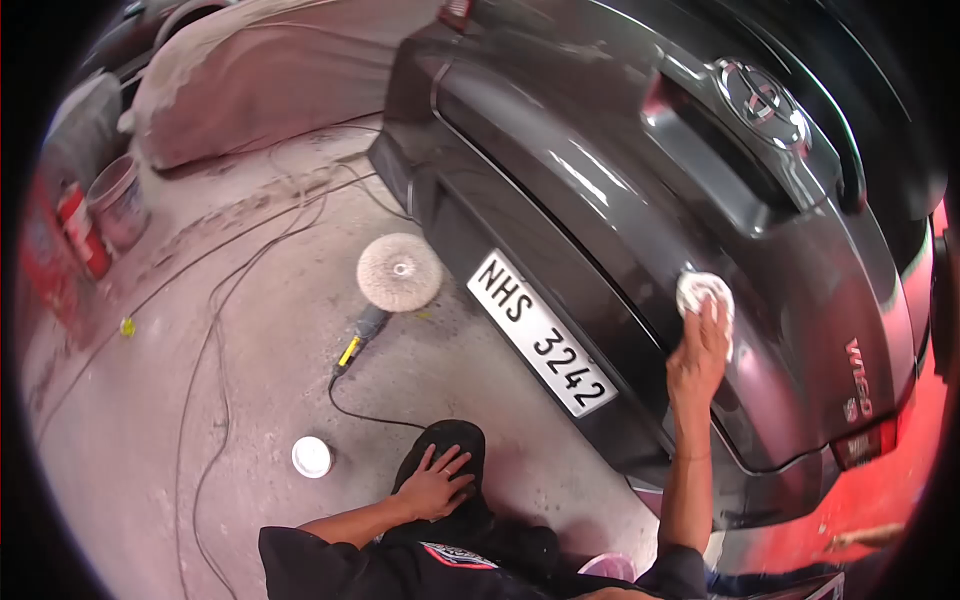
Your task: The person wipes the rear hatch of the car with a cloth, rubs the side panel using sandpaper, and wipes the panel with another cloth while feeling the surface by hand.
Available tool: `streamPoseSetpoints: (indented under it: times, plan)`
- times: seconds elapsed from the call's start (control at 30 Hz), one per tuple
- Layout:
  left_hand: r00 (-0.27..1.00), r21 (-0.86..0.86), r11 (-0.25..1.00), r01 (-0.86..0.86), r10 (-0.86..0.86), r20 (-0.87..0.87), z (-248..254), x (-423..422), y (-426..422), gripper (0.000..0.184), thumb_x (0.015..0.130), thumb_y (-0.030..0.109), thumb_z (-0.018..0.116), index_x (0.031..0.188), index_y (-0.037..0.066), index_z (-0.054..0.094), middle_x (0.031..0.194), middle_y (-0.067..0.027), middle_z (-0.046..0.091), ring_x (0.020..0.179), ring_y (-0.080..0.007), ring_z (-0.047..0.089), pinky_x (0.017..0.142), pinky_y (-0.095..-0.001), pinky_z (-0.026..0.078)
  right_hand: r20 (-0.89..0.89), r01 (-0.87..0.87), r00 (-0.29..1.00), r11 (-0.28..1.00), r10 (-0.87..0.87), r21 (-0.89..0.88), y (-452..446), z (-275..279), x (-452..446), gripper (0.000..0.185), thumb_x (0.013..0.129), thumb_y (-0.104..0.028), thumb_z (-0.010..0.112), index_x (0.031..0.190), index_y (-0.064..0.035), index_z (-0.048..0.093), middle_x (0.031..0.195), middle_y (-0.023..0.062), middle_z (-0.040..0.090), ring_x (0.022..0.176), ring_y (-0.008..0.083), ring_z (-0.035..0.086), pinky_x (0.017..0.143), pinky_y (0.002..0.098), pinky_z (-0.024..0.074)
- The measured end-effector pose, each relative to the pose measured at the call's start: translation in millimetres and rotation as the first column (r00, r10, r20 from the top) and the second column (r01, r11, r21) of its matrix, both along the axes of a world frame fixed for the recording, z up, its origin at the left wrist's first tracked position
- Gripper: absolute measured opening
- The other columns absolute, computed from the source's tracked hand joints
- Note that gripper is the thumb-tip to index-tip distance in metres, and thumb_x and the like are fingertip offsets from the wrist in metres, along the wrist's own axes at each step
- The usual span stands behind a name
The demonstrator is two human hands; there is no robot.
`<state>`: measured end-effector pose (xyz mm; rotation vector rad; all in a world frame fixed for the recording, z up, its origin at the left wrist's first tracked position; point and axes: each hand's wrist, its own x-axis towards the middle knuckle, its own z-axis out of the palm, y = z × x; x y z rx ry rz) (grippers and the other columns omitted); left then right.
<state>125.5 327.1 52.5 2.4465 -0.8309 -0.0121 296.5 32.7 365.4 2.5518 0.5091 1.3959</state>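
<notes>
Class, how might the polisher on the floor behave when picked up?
The polisher may feel pad-heavy, its wide pad being at one end. Its slim body looks rigid; the fuzzy pad, likely soft. The attached cord would probably drag.

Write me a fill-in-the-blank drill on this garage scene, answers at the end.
The person's right hand holds a ____ cloth against the car.
The left hand rests on the person's ____.
The number plate reads NHS ____.
The polisher lies on the ____.

Missing words: white; knee; 3242; floor.
</notes>
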Motion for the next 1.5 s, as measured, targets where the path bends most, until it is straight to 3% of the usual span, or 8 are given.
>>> streamPoseSetpoints:
  times: [0.2, 0.33, 0.43, 0.63, 0.83, 0.97, 1.03, 1.5]
  plan:
    - [0.980, -0.004, 0.981, -0.193, 0.193, 0.046, 33.3, -17.9, -9.2, 0.028, 0.092, 0.030, 0.057, 0.112, 0.013, 0.066, 0.149, -0.0203, 0.038, 0.142, -0.0396, 0.029, 0.113, -0.0628, 0.019, -0.153, -0.203, 0.973, 0.958, 0.174, -0.204, 78.8, 33.3, 69.4, 0.043, 0.073, 0.004, 0.058, 0.115, -0.0045, 0.062, 0.138, 0.0106, 0.052, 0.138, 0.0328, 0.038, 0.112, 0.0488, 0.0323]
    - [0.985, 0.100, 0.982, -0.163, 0.167, -0.038, 83.6, -27.0, -13.2, 0.027, 0.091, 0.030, 0.058, 0.110, 0.013, 0.067, 0.148, -0.0209, 0.040, 0.142, -0.0416, 0.028, 0.113, -0.0626, 0.019, -0.293, -0.343, 0.918, 0.905, 0.266, -0.253, 90.1, 25.9, 95.4, 0.033, 0.075, -0.004, 0.061, 0.108, -0.0036, 0.065, 0.138, 0.0089, 0.053, 0.137, 0.0294, 0.041, 0.112, 0.0473, 0.0338]
    - [0.966, 0.171, 0.971, -0.169, 0.197, -0.165, 122.5, -45.1, -7.5, 0.027, 0.090, 0.030, 0.059, 0.109, 0.013, 0.068, 0.147, -0.0208, 0.040, 0.142, -0.0418, 0.027, 0.113, -0.0624, 0.019, -0.413, -0.327, 0.892, 0.892, 0.183, -0.311, 32.9, 37.2, 47.5, 0.027, 0.078, -0.005, 0.060, 0.104, -0.0017, 0.066, 0.138, 0.0086, 0.054, 0.133, 0.0314, 0.044, 0.111, 0.0496, 0.0349]
    - [0.788, 0.170, 0.879, -0.445, 0.475, -0.393, 191.9, -100.1, 7.0, 0.027, 0.086, 0.027, 0.060, 0.102, 0.006, 0.069, 0.146, -0.0201, 0.041, 0.141, -0.0381, 0.028, 0.113, -0.0599, 0.018, -0.657, -0.299, 0.749, 0.843, -0.084, -0.448, -132.1, 40.5, -73.0, 0.022, 0.086, -0.009, 0.058, 0.107, -0.0048, 0.064, 0.133, 0.0076, 0.057, 0.128, 0.0335, 0.050, 0.107, 0.0570, 0.0358]
    - [0.627, 0.282, 0.781, -0.558, 0.619, -0.473, 248.6, -148.1, 20.6, 0.027, 0.086, 0.026, 0.061, 0.100, 0.004, 0.067, 0.147, -0.0201, 0.041, 0.142, -0.0394, 0.026, 0.114, -0.0611, 0.017, -0.676, -0.432, 0.736, 0.777, 0.009, -0.459, 29.8, 54.9, 51.8, 0.034, 0.088, -0.012, 0.050, 0.118, -0.0024, 0.059, 0.143, 0.0083, 0.049, 0.137, 0.0281, 0.039, 0.113, 0.0465, 0.0300]
    - [0.489, 0.336, 0.640, -0.691, 0.756, -0.435, 238.5, -162.3, 38.2, 0.026, 0.087, 0.025, 0.060, 0.102, 0.004, 0.065, 0.147, -0.0199, 0.040, 0.142, -0.0403, 0.027, 0.112, -0.0633, 0.019, -0.587, -0.449, 0.805, 0.740, 0.091, -0.502, 123.6, 43.4, 135.1, 0.038, 0.090, -0.015, 0.049, 0.124, -0.0031, 0.061, 0.145, 0.0070, 0.048, 0.140, 0.0253, 0.037, 0.115, 0.0441, 0.0269]
    - [0.280, 0.368, 0.499, -0.785, 0.815, -0.508, 227.4, -165.7, 45.2, 0.027, 0.087, 0.025, 0.059, 0.104, 0.003, 0.064, 0.146, -0.0199, 0.042, 0.141, -0.0409, 0.028, 0.111, -0.0637, 0.022, -0.590, -0.466, 0.802, 0.713, 0.090, -0.524, 153.4, 41.1, 168.5, 0.039, 0.090, -0.015, 0.050, 0.125, -0.0033, 0.061, 0.145, 0.0068, 0.048, 0.140, 0.0249, 0.036, 0.116, 0.0440, 0.0261]
    - [-0.070, 0.553, 0.366, -0.749, 0.785, -0.615, 220.0, -115.4, 54.6, 0.030, 0.091, 0.023, 0.051, 0.109, 0.001, 0.063, 0.141, -0.0190, 0.048, 0.136, -0.0387, 0.037, 0.112, -0.0556, 0.028, -0.608, -0.613, 0.767, 0.515, 0.205, -0.600, 372.2, 61.3, 357.7, 0.030, 0.090, -0.014, 0.053, 0.116, -0.0065, 0.063, 0.135, 0.0046, 0.055, 0.134, 0.0245, 0.042, 0.112, 0.0443, 0.0319]
